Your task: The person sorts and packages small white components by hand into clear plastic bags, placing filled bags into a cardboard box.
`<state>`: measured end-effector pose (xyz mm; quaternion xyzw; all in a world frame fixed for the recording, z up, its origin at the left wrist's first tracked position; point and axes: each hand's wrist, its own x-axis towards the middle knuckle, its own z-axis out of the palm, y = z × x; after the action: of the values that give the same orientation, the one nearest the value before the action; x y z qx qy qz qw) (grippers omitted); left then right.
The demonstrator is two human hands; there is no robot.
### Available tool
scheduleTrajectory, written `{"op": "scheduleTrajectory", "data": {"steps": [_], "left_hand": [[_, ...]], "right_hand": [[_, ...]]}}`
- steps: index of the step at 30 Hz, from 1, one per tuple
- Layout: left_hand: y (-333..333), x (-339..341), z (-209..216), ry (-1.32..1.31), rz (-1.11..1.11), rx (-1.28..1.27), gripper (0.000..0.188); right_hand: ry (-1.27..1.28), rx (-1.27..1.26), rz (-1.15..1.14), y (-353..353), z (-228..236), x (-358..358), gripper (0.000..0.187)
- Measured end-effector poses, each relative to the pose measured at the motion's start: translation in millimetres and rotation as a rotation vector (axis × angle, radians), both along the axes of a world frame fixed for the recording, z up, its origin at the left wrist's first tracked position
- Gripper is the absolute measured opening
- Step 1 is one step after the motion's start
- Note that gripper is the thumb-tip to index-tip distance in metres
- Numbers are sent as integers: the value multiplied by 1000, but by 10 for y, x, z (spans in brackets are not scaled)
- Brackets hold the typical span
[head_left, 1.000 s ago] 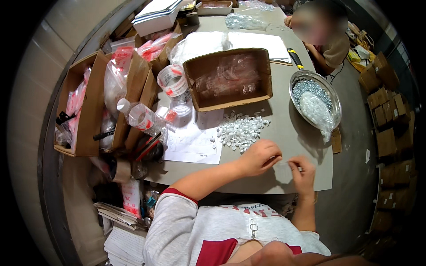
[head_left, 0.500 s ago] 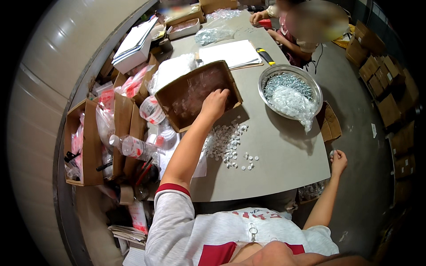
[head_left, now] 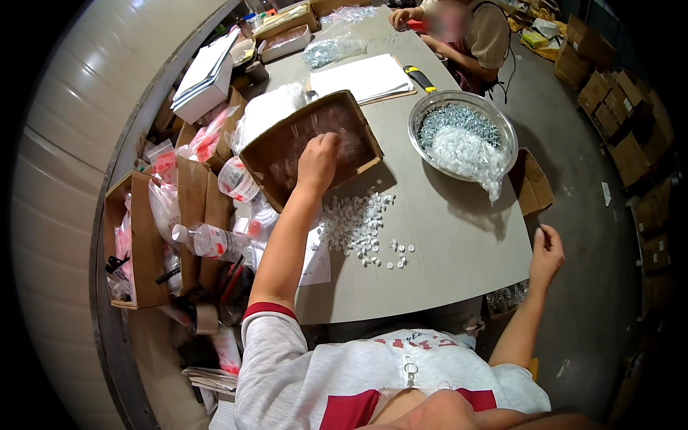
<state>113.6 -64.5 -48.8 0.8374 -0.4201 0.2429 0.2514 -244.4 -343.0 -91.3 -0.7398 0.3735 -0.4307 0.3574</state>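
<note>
Head view: left hand [head_left: 317, 163] sits inside the upper-centre cardboard box [head_left: 362, 167], whose open top apparently eases reaching; fingers narrow, grip cannot be told. Right hand [head_left: 547, 256], lower right: fingers curled, contents unclear. White discs [head_left: 356, 218] lie mid-frame, presumably kept handy.

Brown cardboard box [head_left: 365, 159], open-topped, standing skewed on the grey table [head_left: 451, 236]; clear, crinkled plastic bags [head_left: 350, 148] lie loose and flat inside. Small round white pieces [head_left: 356, 218] heaped just beside the box's near side, a few strays scattered apart toward the table's near edge.
</note>
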Motion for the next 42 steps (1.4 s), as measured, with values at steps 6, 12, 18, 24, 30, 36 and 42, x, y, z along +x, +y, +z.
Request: {"op": "scheduleTrajectory", "data": {"steps": [6, 12, 18, 24, 30, 36, 42], "left_hand": [[166, -357, 128, 125, -43, -352, 5], [253, -886, 23, 402, -105, -372, 13], [279, -1118, -200, 700, -223, -498, 13], [273, -1186, -218, 769, -309, -481, 10], [238, -1243, -229, 711, -371, -373, 16], [193, -1284, -284, 1145, -383, -593, 14], [240, -1274, -162, 1256, -376, -448, 15]], "right_hand": [[259, 23, 616, 815, 323, 452, 15], [319, -159, 1056, 1399, 214, 817, 27], [379, -245, 1161, 1444, 180, 984, 24], [373, -222, 1098, 1444, 155, 967, 20], [438, -203, 1009, 1454, 209, 944, 18], [421, -319, 1019, 1501, 192, 998, 18], [455, -353, 953, 1481, 169, 963, 15]]}}
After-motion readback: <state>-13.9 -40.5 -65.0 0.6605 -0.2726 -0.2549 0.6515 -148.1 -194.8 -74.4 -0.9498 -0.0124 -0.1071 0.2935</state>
